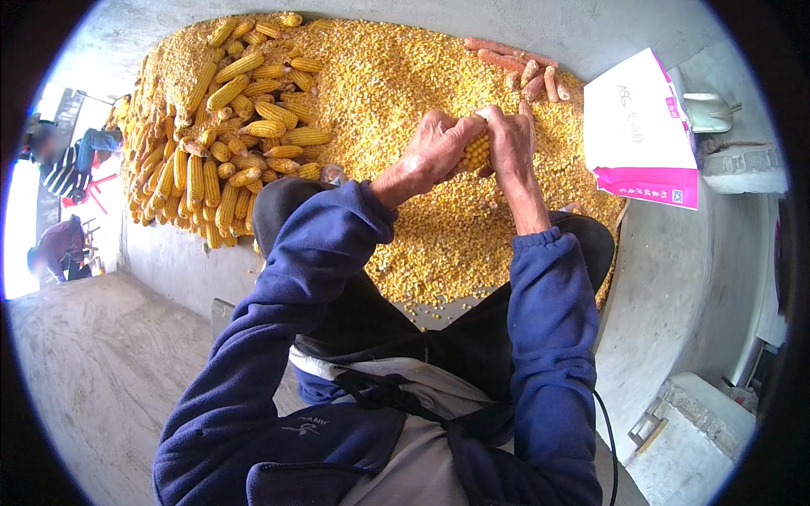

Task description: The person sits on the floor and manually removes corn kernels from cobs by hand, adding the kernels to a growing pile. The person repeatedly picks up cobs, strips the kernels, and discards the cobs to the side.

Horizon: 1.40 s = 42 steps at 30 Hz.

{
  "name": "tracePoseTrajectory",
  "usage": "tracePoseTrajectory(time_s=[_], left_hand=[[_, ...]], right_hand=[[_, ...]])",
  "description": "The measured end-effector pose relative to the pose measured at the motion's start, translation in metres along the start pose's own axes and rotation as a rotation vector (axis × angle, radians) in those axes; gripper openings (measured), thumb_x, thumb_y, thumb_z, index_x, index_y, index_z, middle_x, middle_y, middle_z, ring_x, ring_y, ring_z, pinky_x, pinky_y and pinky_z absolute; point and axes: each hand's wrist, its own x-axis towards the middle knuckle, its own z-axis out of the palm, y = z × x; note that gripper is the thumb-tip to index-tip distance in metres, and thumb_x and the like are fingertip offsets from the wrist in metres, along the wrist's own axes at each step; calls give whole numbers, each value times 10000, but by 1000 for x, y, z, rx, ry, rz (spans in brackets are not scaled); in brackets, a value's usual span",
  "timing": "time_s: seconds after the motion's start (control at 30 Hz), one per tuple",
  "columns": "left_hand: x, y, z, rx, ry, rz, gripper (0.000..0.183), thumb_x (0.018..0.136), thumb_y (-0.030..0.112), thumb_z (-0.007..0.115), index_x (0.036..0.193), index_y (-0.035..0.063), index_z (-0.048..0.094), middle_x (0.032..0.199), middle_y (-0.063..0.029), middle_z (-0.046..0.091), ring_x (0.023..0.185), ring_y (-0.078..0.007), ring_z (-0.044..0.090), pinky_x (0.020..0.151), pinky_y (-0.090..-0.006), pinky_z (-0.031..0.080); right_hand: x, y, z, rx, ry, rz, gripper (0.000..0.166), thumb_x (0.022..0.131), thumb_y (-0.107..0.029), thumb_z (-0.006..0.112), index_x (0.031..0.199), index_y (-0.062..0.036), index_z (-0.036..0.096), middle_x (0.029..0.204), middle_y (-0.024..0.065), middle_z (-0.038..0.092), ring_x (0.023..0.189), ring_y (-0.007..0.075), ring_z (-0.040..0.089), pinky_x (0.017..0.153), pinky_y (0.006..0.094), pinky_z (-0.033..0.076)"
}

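Both my hands grip one ear of yellow corn (474, 154) above a wide spread of loose kernels (392, 76). My left hand (440, 148) wraps the ear from the left, and my right hand (511, 142) holds it from the right, the two meeting at its upper end. My fingers cover much of the ear. Left of the kernels lies a heap of whole corn ears (266, 129). Several bare reddish cobs (535, 85) lie at the upper right of the kernels.
A white and pink printed bag or sheet (639, 133) bearing writing lies at the right. Beyond it is a metal scoop or shovel blade (709, 112). A concrete block (702, 411) stands at the lower right. Two people (66, 158) sit far off at the left edge.
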Motion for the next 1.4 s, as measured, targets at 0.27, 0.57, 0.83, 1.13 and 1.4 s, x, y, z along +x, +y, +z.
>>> tracePoseTrajectory(time_s=[0.27, 0.57, 0.83, 1.13, 1.4], left_hand=[[0, -15, 0, -240, 51, -187, 137, 825, 177, 588, 813, 43, 618, 578, -31, 518, 461, -104, 504, 395, -280, 406], [-7, 17, -13, -208, -129, -120, 474, 907, 441, 552, 630, 56, 564, 446, 22, 418, 352, -62, 372, 326, -249, 275], [-8, 24, -12, -154, -227, -223, 495, 900, 449, 551, 656, 21, 596, 441, 28, 404, 333, -46, 347, 319, -239, 247], [-7, 3, 4, -335, 17, -214, 446, 931, 368, 494, 645, 32, 563, 482, 11, 464, 311, -77, 364, 288, -239, 262], [-13, 18, -4, -195, -139, -207, 579, 906, 528, 525, 549, 71, 510, 428, 28, 381, 314, -82, 340, 298, -256, 231]], right_hand=[[4, 8, 3, 13, 36, -307, 418, 806, -326, 548, 575, 19, 599, 499, 72, 545, 422, 168, 551, 361, 314, 441], [1, -2, 2, -26, 106, -174, 471, 800, -362, 542, 574, 51, 564, 472, 59, 496, 404, 185, 508, 362, 338, 434], [-1, -1, -2, 38, 64, -157, 399, 830, -318, 542, 633, 24, 603, 479, 52, 481, 425, 152, 474, 387, 338, 397], [6, 5, 3, 236, 107, -138, 382, 804, -339, 556, 638, 0, 618, 534, 49, 565, 443, 139, 503, 421, 302, 400], [3, 4, -2, 117, 130, -306, 407, 822, -346, 534, 644, 14, 597, 539, 76, 536, 432, 167, 533, 324, 309, 424]])
